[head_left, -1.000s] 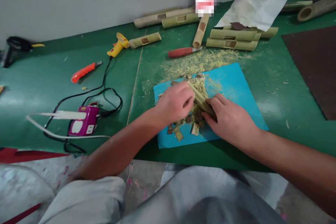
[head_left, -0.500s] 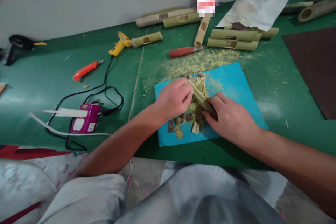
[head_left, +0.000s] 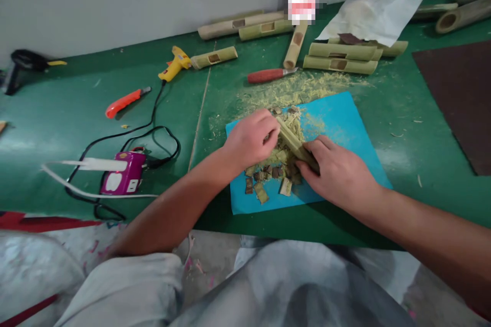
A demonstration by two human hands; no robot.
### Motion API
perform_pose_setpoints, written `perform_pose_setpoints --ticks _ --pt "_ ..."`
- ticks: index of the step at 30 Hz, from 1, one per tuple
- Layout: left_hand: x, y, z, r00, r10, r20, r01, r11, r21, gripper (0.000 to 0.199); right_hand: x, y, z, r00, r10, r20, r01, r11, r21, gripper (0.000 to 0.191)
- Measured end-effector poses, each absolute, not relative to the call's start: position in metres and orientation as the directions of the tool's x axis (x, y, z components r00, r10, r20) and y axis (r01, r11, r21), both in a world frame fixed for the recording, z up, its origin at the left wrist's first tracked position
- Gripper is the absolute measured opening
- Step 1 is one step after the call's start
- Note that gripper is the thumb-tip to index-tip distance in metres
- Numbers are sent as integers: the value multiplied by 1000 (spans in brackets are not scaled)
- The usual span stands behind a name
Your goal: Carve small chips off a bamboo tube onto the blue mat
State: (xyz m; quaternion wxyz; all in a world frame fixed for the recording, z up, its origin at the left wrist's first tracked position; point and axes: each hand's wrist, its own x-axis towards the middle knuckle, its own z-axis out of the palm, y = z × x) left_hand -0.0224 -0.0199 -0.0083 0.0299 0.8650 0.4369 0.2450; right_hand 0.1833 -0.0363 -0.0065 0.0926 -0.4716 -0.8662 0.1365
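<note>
A green bamboo piece (head_left: pixel 292 139) lies slantwise between my hands, above a blue sheet (head_left: pixel 341 122). My right hand (head_left: pixel 337 171) has its thumb and fingers closed around the lower right end. At the upper left end, my left hand (head_left: pixel 255 138) is curled with its fingers pressed together; whether it grips the bamboo or something small is hidden. Beneath them on the sheet are small bamboo chips (head_left: pixel 261 193) and pale shavings (head_left: pixel 295 121).
A red-handled knife (head_left: pixel 266 75) and several cut bamboo tubes (head_left: pixel 339 64) lie behind the sheet. To the left are an orange cutter (head_left: pixel 123 104), a yellow glue gun (head_left: pixel 175 65), and a purple power adapter (head_left: pixel 125 173) with cables. A dark board (head_left: pixel 460 97) is at right.
My left hand has shifted slightly left and down at the bamboo's end. My right hand and the bamboo have hardly moved.
</note>
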Motion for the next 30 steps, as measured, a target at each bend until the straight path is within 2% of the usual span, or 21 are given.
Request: perform_pose_setpoints --ticks 5,8,13,15,17,21,25,28,30 --pt "-25 -17 -10 563 739 370 699 -665 264 21 183 -36 -6 -542 840 20 789 517 -331 22" --pt "-25 -16 -10 489 774 403 750 -609 258 21 183 -36 -5 -524 851 30 798 503 -332 22" --pt "-23 -17 -11 577 736 354 698 -669 254 22 183 -35 -5 -544 839 14 786 516 -342 21" --pt "-23 -17 -11 531 761 374 731 -634 253 22 183 -35 -5 -533 846 16 793 506 -340 22" --pt "-23 -16 -11 505 773 384 759 -609 229 23 183 -35 -5 -529 849 14 797 502 -337 22" --pt "-21 -17 -11 609 720 333 707 -683 184 24 184 -34 -4 -544 839 -12 791 507 -342 22" --pt "-21 -17 -11 526 754 394 769 -619 158 24 183 -34 -4 -526 851 10 797 497 -342 22" --pt "-21 -17 -11 611 716 337 723 -679 131 24 184 -34 -5 -536 844 8 790 505 -346 22" --pt "-21 -16 -11 612 709 349 714 -686 142 23 184 -35 -5 -535 845 15 790 506 -345 22"
